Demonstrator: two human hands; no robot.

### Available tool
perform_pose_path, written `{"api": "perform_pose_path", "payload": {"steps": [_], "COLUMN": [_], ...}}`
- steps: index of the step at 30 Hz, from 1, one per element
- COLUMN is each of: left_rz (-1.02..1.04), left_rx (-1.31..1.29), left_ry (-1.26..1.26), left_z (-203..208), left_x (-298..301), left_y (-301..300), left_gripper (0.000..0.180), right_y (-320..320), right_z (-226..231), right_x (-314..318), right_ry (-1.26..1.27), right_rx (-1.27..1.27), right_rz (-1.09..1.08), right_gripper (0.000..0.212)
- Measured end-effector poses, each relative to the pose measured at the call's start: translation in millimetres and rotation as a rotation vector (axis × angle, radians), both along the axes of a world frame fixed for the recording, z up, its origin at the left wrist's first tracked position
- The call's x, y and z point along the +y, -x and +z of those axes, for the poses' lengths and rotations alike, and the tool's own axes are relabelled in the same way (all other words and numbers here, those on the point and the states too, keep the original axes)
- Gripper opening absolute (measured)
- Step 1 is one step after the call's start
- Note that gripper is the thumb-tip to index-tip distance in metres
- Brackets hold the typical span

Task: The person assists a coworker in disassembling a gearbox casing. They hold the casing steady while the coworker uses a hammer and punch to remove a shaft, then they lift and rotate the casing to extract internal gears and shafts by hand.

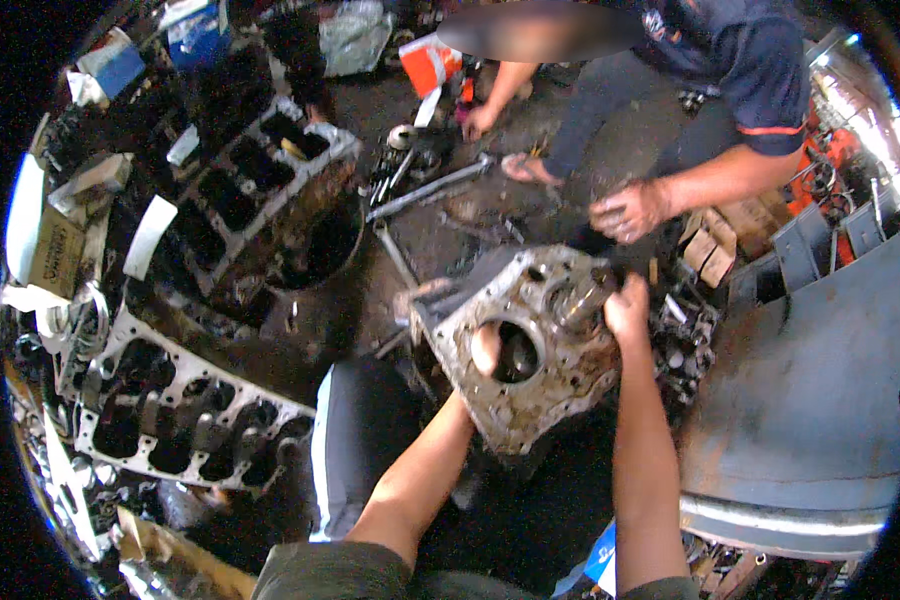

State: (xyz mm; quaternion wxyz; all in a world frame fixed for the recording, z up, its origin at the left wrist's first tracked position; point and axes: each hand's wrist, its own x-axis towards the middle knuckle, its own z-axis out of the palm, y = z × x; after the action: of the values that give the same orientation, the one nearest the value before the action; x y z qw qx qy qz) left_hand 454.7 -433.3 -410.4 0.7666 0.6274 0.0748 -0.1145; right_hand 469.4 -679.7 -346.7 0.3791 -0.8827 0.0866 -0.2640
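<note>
A grimy cast metal engine housing (450, 345), with a large round hole and several bolt holes, is held up in front of me, tilted. My left hand (485, 350) reaches behind it, and its fingers show through the round hole, so it grips the casting from the back. The rest of that hand is hidden. On the far right edge, my right hand (627, 308) is closed round the casting near a cylindrical boss. Just beyond, a co-worker's hand (630, 212) hovers close to the housing without touching it.
An engine block (255, 180) with open cylinders stands at the left, and a ladder-like metal frame (185, 365) lies nearer. A squatting co-worker (740, 80) is at the far right. Wrenches (398, 258) and a long bar (425, 190) litter the dirty floor. A grey metal panel (810, 390) fills the right.
</note>
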Motion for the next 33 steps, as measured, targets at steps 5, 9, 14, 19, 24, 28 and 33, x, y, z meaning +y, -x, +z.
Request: {"api": "perform_pose_path", "payload": {"steps": [5,9,14,19,24,28,33], "left_rz": [-0.064,-0.1,-0.122,-0.126,-0.118,-0.108,-0.098], "left_rx": [-0.079,-0.092,-0.102,-0.118,-0.143,-0.144,-0.151], "left_ry": [0.022,0.034,0.047,0.05,0.04,0.04,0.054], "left_z": [-4,-5,-7,-8,-11,-13,-13], "left_x": [5,2,0,-2,0,4,5], "left_y": [-7,-13,-14,-13,-14,-12,-9], "left_gripper": [0.035,0.034,0.033,0.031,0.03,0.03,0.029], "right_y": [4,-3,-5,-3,-6,-5,-2], "right_z": [18,25,28,32,32,33,37], "right_x": [10,16,20,20,18,22,24], "right_ry": [0.152,0.034,-0.008,-0.009,-0.014,-0.04,-0.044], "right_rx": [0.221,0.207,0.213,0.217,0.207,0.213,0.25], "right_rz": [-0.133,-0.086,-0.077,-0.077,-0.074,-0.07,-0.095], "right_gripper": [0.022,0.022,0.021,0.022,0.023,0.024,0.025]}}
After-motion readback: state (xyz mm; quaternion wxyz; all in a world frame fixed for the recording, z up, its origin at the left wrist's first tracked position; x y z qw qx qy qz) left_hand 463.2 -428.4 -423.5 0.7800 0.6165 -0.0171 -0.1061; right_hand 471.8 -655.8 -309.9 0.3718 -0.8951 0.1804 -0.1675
